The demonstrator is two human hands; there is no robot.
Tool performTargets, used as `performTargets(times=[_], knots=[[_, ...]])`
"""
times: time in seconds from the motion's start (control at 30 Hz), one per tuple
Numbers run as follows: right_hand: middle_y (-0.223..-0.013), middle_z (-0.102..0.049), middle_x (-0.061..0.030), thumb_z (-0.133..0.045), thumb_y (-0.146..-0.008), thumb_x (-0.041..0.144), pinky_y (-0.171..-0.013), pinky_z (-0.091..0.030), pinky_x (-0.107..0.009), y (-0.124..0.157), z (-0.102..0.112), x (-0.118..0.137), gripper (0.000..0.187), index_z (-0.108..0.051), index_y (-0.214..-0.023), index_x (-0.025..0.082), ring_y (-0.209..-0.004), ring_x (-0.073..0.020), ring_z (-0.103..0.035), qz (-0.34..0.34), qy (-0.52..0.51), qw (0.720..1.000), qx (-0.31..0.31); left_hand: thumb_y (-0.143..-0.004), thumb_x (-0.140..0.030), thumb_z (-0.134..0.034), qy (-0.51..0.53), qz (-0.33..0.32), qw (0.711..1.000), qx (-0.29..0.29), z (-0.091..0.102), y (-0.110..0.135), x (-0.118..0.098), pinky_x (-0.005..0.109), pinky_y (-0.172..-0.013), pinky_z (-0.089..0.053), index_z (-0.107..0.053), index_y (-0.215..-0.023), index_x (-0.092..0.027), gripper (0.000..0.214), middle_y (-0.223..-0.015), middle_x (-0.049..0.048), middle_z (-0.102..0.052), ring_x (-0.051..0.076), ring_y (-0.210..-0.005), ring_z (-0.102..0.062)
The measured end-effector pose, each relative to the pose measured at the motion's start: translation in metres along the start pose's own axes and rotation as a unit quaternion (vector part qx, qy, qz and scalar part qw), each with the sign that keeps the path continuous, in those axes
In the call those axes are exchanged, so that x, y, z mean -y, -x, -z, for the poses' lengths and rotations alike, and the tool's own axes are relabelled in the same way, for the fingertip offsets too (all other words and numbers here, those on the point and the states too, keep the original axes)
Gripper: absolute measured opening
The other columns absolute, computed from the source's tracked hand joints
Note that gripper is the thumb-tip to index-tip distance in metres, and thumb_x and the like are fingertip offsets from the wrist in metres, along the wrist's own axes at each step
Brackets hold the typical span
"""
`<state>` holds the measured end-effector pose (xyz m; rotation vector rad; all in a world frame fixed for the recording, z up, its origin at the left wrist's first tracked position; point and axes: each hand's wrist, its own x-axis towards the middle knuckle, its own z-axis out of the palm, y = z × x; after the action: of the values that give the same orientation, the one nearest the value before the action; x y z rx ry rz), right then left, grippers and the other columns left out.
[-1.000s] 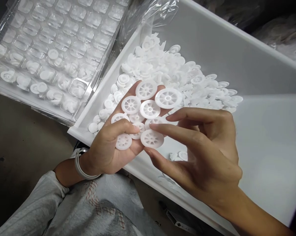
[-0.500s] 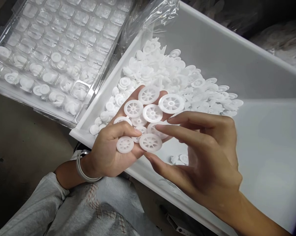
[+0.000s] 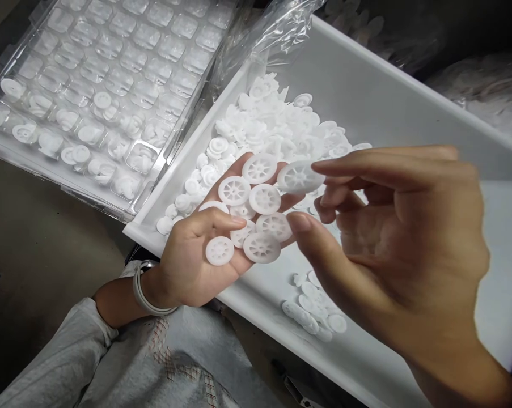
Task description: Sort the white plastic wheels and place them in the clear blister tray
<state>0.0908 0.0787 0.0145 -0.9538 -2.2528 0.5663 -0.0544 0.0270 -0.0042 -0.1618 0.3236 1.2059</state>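
Observation:
My left hand point(image 3: 187, 269) is palm up over the near rim of a white bin, carrying several white spoked plastic wheels point(image 3: 262, 247) spread across the palm and fingers. Its thumb presses on one of them. At the fingertips, one larger wheel point(image 3: 300, 178) is tilted and looks slightly blurred. My right hand point(image 3: 421, 243) is just right of these wheels, thumb and index finger wide apart. The index fingertip meets the edge of the tilted wheel, or overlaps it in view; the thumb tip is beside the lower wheels.
Below the hands, the white bin point(image 3: 375, 59) contains a big heap of white wheels point(image 3: 268, 122) and a smaller pile point(image 3: 315, 306) near its front wall. To the left lies a clear compartment tray point(image 3: 128, 59), its nearer pockets holding white parts. Crumpled clear plastic point(image 3: 276, 28) hangs at the bin's corner.
My right hand has moved up and right, its thumb and index finger spreading. The wheel at my left fingertips has tilted. More of the small pile shows now.

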Motion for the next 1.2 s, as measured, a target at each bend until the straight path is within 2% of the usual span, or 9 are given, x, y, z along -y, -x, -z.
performTargets(times=[0.1, 0.2, 0.5, 0.6, 0.7, 0.8, 0.9, 1.03, 1.2], knots=[[-0.085, -0.043, -0.0012, -0.06, -0.089, 0.017, -0.064, -0.041, -0.039, -0.001, -0.002, 0.0, 0.027, -0.055, -0.112, 0.03, -0.075, -0.0176, -0.047, -0.052, -0.04, 0.998, -0.008, -0.082, -0.007, -0.045, 0.004, -0.011, 1.0, 0.001, 0.0, 0.0, 0.001, 0.048, -0.117, -0.037, -0.049, -0.14, -0.03, 0.063, -0.138, 0.0, -0.06, 0.024, -0.135, -0.051], [-0.077, -0.044, 0.0, -0.06, -0.089, 0.014, -0.062, -0.04, -0.038, -0.002, -0.003, -0.001, 0.019, -0.057, -0.103, 0.026, -0.073, -0.0167, -0.049, -0.044, -0.04, 0.998, -0.004, -0.083, -0.009, -0.046, 0.018, -0.02, 1.0, 0.003, 0.001, 0.0, 0.002, 0.05, -0.119, -0.033, -0.047, -0.142, -0.031, 0.062, -0.141, -0.0005, -0.058, 0.024, -0.138, -0.047], [-0.082, -0.053, 0.002, -0.061, -0.088, 0.013, -0.053, -0.04, -0.031, -0.005, 0.001, -0.004, 0.017, -0.055, -0.098, 0.025, -0.064, -0.0096, -0.049, -0.059, -0.048, 0.997, 0.034, -0.096, -0.023, -0.038, 0.029, -0.027, 0.999, -0.001, 0.0, 0.001, 0.0, 0.049, -0.121, -0.028, -0.05, -0.14, -0.025, 0.046, -0.138, 0.001, -0.061, 0.023, -0.141, -0.043], [-0.079, -0.05, 0.0012, -0.061, -0.089, 0.015, -0.054, -0.038, -0.032, -0.008, 0.008, -0.005, 0.017, -0.054, -0.101, 0.026, -0.064, -0.0106, -0.044, -0.018, -0.024, 0.997, 0.07, -0.094, -0.021, -0.039, 0.033, -0.024, 0.999, 0.003, 0.001, 0.001, 0.0, 0.049, -0.118, -0.033, -0.054, -0.137, -0.026, 0.046, -0.137, 0.0011, -0.062, 0.024, -0.138, -0.047], [-0.081, -0.046, -0.003, -0.061, -0.091, 0.026, -0.057, -0.04, -0.036, -0.016, 0.016, -0.006, 0.017, -0.059, -0.108, 0.028, -0.07, -0.0149, -0.045, 0.065, 0.053, 0.992, 0.093, -0.093, -0.022, -0.039, 0.042, -0.018, 0.999, -0.001, 0.001, 0.0, -0.001, 0.048, -0.113, -0.04, -0.057, -0.133, -0.025, 0.044, -0.135, 0.0025, -0.063, 0.025, -0.134, -0.052], [-0.102, -0.049, -0.0103, -0.055, -0.094, 0.035, -0.057, -0.043, -0.037, -0.027, 0.021, -0.007, 0.015, -0.065, -0.105, 0.031, -0.088, -0.0229, -0.05, 0.146, 0.118, 0.969, 0.162, -0.093, -0.022, -0.038, 0.035, -0.006, 0.999, -0.016, 0.0, -0.001, -0.002, 0.043, -0.106, -0.047, -0.06, -0.13, -0.024, 0.043, -0.128, 0.0041, -0.067, 0.024, -0.126, -0.058], [-0.123, -0.047, -0.0094, -0.042, -0.099, 0.037, -0.058, -0.047, -0.036, -0.039, 0.02, -0.005, 0.026, -0.067, -0.1, 0.031, -0.104, -0.0282, -0.047, 0.202, 0.125, 0.94, 0.244, -0.094, -0.023, -0.034, 0.027, -0.007, 0.999, -0.022, -0.001, -0.002, -0.003, 0.039, -0.097, -0.052, -0.063, -0.122, -0.022, 0.041, -0.111, 0.0052, -0.073, 0.023, -0.114, -0.066], [-0.12, -0.05, -0.0117, -0.031, -0.1, 0.032, -0.061, -0.05, -0.04, -0.049, 0.018, -0.001, 0.038, -0.069, -0.098, 0.026, -0.1, -0.0283, -0.051, 0.229, 0.124, 0.922, 0.286, -0.095, -0.026, -0.028, 0.012, 0.007, 0.999, -0.033, -0.001, -0.003, -0.004, 0.038, -0.089, -0.055, -0.067, -0.105, -0.017, 0.041, -0.086, 0.0061, -0.073, 0.023, -0.1, -0.07], [-0.115, -0.055, -0.0162, -0.034, -0.1, 0.036, -0.053, -0.051, -0.039, -0.051, 0.017, 0.0, 0.039, -0.07, -0.097, 0.022, -0.09, -0.0285, -0.058, 0.227, 0.113, 0.916, 0.311, -0.095, -0.024, -0.027, 0.012, 0.005, 0.999, -0.029, 0.0, -0.004, -0.004, 0.035, -0.087, -0.055, -0.065, -0.086, -0.017, 0.04, -0.076, 0.0048, -0.069, 0.021, -0.094, -0.07]])
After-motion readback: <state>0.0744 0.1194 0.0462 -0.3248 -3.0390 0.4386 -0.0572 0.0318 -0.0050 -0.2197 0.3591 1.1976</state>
